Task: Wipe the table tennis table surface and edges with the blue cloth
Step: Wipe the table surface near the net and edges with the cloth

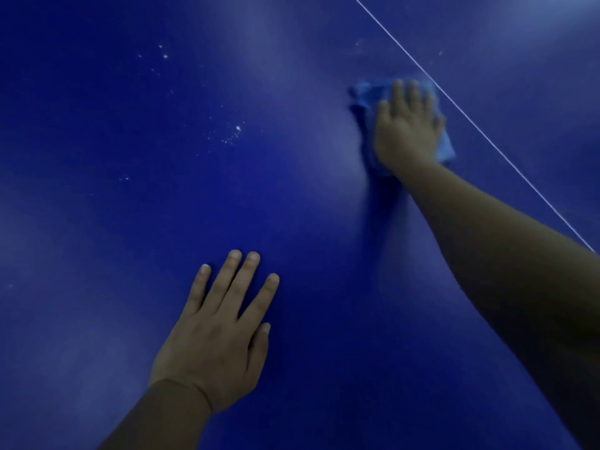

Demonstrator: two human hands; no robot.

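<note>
- My right hand presses the cloth flat on the desk, beside the white line.
- My left hand rests flat, fingers spread.
- Next, I judge: wipe toward the specks.

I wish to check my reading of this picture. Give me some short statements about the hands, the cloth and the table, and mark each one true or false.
1. The right hand presses the blue cloth flat on the table. True.
2. The left hand holds a second cloth. False: it rests flat on the bare table, holding nothing.
3. The blue cloth lies close to the white line. True.
4. The blue cloth covers the white specks. False: they lie uncovered, left of the cloth.
</note>
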